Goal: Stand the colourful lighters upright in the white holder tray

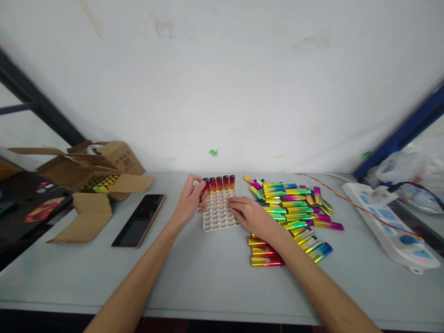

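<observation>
A white tray (219, 222) with rows of holes lies on the table. Several red and yellow lighters (219, 183) with black tops stand upright along its back row. At that row's left end, my left hand (189, 199) pinches a red lighter (204, 190) between thumb and fingers. My right hand (251, 216) lies over the tray's right edge, its bent fingers closed against the tray. Beside and partly under my right forearm, red and gold lighters (265, 262) lie flat in a small stack.
A loose pile of shiny multicoloured lighters (294, 203) spreads to the right. Beyond it is a white power strip (388, 226) with a red and yellow wire (340, 198). On the left are a phone (138, 221) and an open cardboard box (92, 212) holding lighters. A wall (222, 92) stands behind the table.
</observation>
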